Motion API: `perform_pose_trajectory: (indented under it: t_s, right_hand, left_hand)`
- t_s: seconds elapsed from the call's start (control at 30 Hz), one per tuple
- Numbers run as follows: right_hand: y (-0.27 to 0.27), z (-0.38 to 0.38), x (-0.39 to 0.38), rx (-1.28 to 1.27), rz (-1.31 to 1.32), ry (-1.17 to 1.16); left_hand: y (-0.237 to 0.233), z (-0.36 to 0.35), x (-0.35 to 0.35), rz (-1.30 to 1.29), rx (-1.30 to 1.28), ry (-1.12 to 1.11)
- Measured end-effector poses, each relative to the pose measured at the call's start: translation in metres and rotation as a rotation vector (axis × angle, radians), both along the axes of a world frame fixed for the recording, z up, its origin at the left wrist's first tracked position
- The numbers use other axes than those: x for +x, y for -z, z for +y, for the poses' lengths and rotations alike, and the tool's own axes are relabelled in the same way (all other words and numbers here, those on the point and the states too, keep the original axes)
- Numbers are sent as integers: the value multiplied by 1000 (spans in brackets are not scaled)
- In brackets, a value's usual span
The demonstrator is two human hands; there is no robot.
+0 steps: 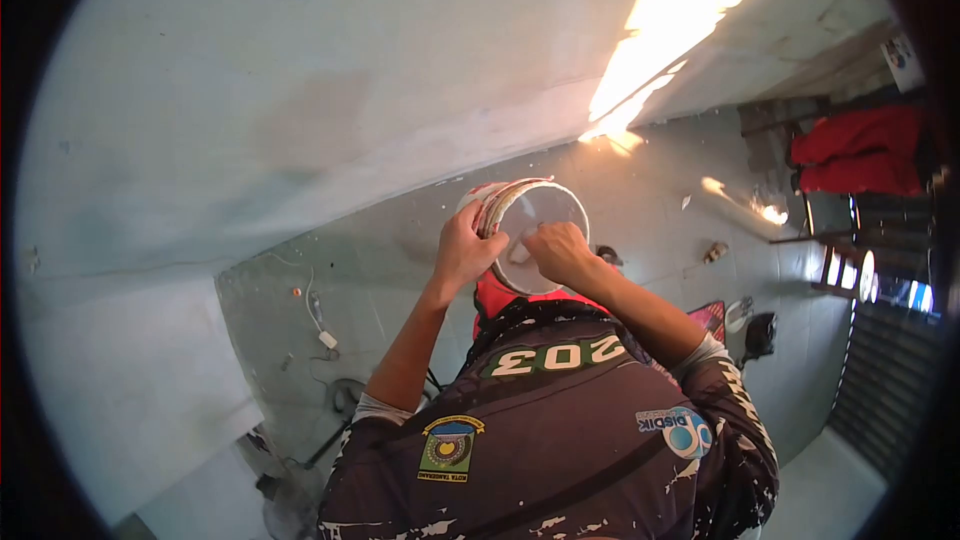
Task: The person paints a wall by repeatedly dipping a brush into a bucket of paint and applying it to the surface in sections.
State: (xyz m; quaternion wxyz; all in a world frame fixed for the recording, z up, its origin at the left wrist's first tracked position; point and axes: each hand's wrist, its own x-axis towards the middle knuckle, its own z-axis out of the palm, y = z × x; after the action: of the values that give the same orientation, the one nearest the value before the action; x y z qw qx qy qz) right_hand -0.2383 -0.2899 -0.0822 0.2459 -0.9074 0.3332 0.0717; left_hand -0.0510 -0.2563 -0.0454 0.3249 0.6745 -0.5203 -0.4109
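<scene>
A round bucket [552, 208] with a pale rim and a grey inside is held in front of my body, its opening facing up toward me. My left hand [466, 252] grips its left side, with the thumb over the rim and the fingers round the outer wall. Above the opening, my right hand [560, 252] is closed, knuckles up. A small pale patch [519, 254] shows inside the bucket beside the right fingers. I cannot make out what the right hand holds, if anything.
A pale wall [300, 110] runs along the front and left. On the grey tiled floor [650, 200] lie a white cable with a small white block [327, 339], scattered bits and a black object [760, 332]. Red cloth [862, 150] hangs at the right.
</scene>
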Motion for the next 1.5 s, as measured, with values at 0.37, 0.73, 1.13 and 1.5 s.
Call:
perform_pose_trajectory:
  t_s: [0.37,0.73,1.13,1.5]
  right_hand:
    - [-30,-70,-243,697,-416,387]
    - [-3,-66,-340,1317,-710,676]
    - [1,-56,-355,1235,-858,607]
    - [16,-58,-349,1157,-733,591]
  left_hand:
    - [20,-10,-166,-14,94,-419]
    - [10,-23,-238,117,-48,-556]
    - [4,-23,-250,26,-31,-527]
    - [43,-18,-241,80,-97,-530]
